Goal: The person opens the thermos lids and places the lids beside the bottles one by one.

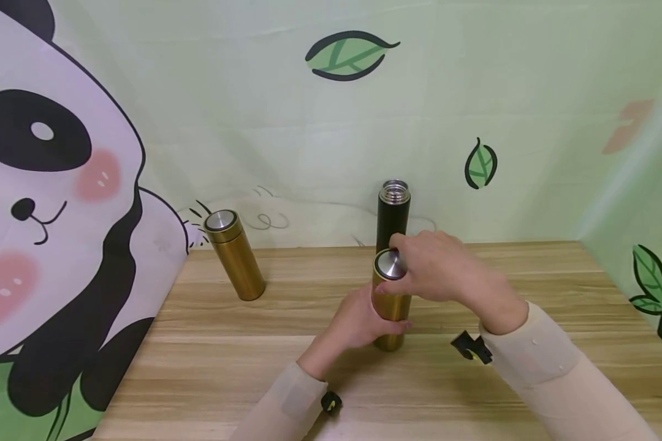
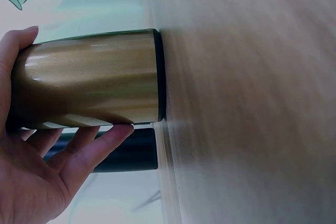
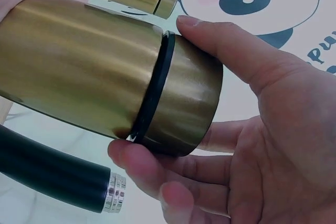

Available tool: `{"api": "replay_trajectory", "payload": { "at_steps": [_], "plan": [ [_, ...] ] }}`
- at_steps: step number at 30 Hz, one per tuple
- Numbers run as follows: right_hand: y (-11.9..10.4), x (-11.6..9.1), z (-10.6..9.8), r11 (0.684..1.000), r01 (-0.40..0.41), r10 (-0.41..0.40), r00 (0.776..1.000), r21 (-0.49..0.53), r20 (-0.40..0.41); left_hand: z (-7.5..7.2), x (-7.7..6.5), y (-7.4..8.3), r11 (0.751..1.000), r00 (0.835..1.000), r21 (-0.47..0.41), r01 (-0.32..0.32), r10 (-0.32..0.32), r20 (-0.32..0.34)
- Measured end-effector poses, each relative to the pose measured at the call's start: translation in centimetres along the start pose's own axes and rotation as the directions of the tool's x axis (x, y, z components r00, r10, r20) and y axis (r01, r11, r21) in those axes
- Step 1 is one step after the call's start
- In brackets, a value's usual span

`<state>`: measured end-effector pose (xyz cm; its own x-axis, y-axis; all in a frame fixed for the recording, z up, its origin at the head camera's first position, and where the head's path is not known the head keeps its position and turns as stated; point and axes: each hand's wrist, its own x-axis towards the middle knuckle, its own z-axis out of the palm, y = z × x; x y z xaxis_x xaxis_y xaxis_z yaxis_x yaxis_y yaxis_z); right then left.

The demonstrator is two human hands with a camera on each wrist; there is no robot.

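Observation:
A gold thermos (image 1: pixel 390 306) stands upright near the middle of the wooden table. My left hand (image 1: pixel 357 320) wraps round its body, thumb at the near side and fingers on the far side in the left wrist view. At the top, my right hand (image 1: pixel 438 266) grips the gold lid (image 3: pixel 184 95) between thumb and fingers. A dark ring shows between lid and body in the right wrist view. Just behind stands a black thermos (image 1: pixel 393 217) without a lid, its silver threaded mouth (image 3: pixel 115 192) bare.
A second gold thermos (image 1: pixel 234 257), lid on, stands at the back left of the table (image 1: pixel 198 367). Behind the table hangs a pale green backdrop (image 1: pixel 254 122) with a panda and leaves printed on it.

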<state>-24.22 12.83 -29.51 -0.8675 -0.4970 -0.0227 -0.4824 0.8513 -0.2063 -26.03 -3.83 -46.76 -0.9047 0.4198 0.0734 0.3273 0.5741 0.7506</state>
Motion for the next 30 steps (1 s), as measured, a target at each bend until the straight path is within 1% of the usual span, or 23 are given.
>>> {"api": "replay_trajectory", "payload": {
  "at_steps": [8,15,20,25,30],
  "plan": [
    [0.13,0.08,-0.11,1.0,0.012,-0.012,1.0,-0.004,0.021,-0.01,0.02,-0.08,1.0,1.0,-0.007,-0.012,0.012,0.0],
    [0.24,0.12,-0.26,1.0,0.027,-0.027,0.999,0.006,0.039,0.03,0.11,-0.09,1.0,1.0,0.005,-0.022,0.022,0.002],
    [0.32,0.08,-0.31,0.999,0.051,-0.052,0.998,0.015,0.041,-0.01,0.1,-0.12,0.999,1.0,0.021,-0.029,0.029,-0.004],
    [0.4,0.02,-0.39,0.997,0.08,-0.08,0.996,0.008,0.038,0.02,0.14,-0.23,0.999,1.0,0.02,-0.026,0.027,-0.007],
    [0.44,0.03,-0.43,0.996,0.088,-0.09,0.994,0.034,0.055,0.06,0.18,-0.36,1.0,1.0,0.016,-0.021,0.021,-0.006]
  ]
}}
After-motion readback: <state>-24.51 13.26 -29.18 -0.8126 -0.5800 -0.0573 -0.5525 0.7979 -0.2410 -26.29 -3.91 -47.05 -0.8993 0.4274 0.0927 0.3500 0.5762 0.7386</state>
